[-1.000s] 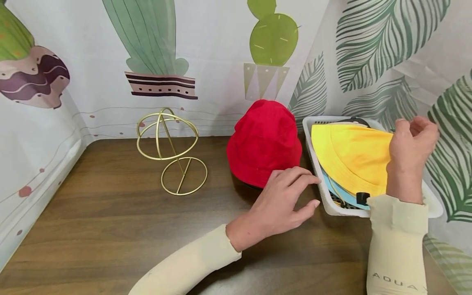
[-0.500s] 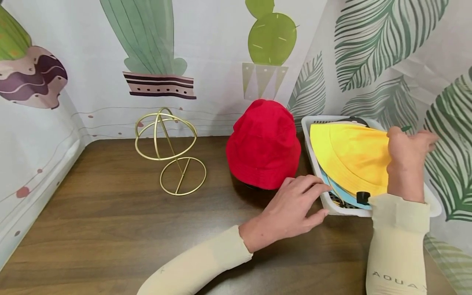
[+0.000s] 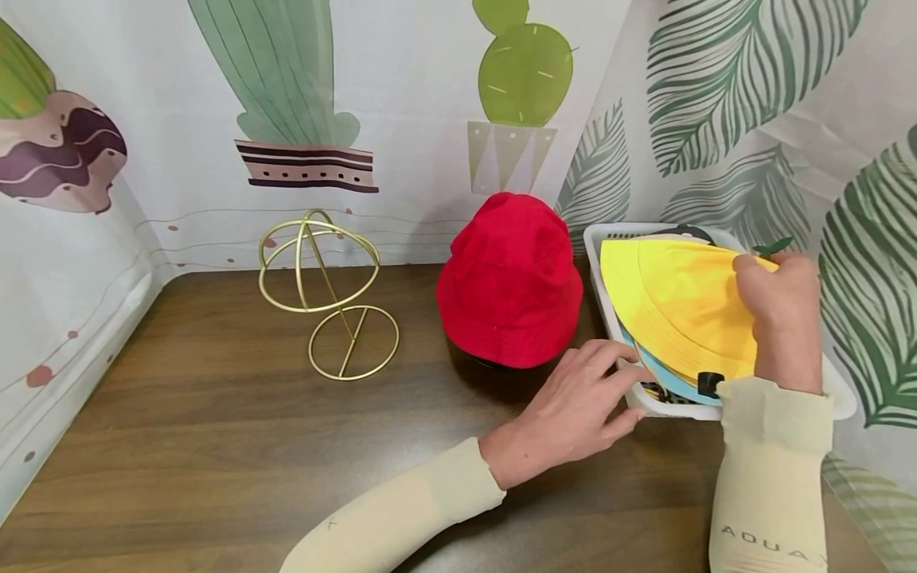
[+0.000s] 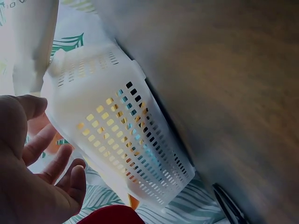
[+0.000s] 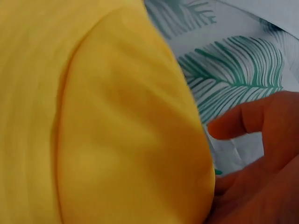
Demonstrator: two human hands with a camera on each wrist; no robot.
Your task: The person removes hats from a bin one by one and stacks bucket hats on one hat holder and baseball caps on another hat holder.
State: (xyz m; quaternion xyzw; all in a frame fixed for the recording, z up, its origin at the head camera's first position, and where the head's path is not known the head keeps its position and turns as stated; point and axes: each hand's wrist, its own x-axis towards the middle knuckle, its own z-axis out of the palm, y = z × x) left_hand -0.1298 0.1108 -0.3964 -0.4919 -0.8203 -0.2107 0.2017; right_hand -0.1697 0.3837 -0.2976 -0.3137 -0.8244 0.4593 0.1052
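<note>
A folded yellow bucket hat (image 3: pixel 688 302) lies on top in a white plastic basket (image 4: pixel 70 107), over a light blue hat (image 3: pixel 680 383). My right hand (image 3: pixel 784 310) is at the crown end of the yellow hat, thumb tip right at its edge (image 5: pixel 187 140) and the other fingers partly hidden behind it. A small green leaf-like tip (image 3: pixel 774 247) shows by these fingers. My left hand (image 3: pixel 573 406) has loosely bent fingers close to the basket's left rim, holding nothing. A red bucket hat (image 3: pixel 512 278) stands just beyond the left hand.
A gold wire hat stand (image 3: pixel 344 342) stands on the wooden table (image 3: pixel 215 461), left of the red hat. A printed curtain (image 3: pixel 408 95) with cacti and leaves hangs behind the table. A black piece (image 3: pixel 709 383) sits near the basket's front, by my right sleeve.
My right hand has turned and come down and left onto the crown end of the yellow hat. My left hand has shifted right to the basket's rim. The hats have stayed put.
</note>
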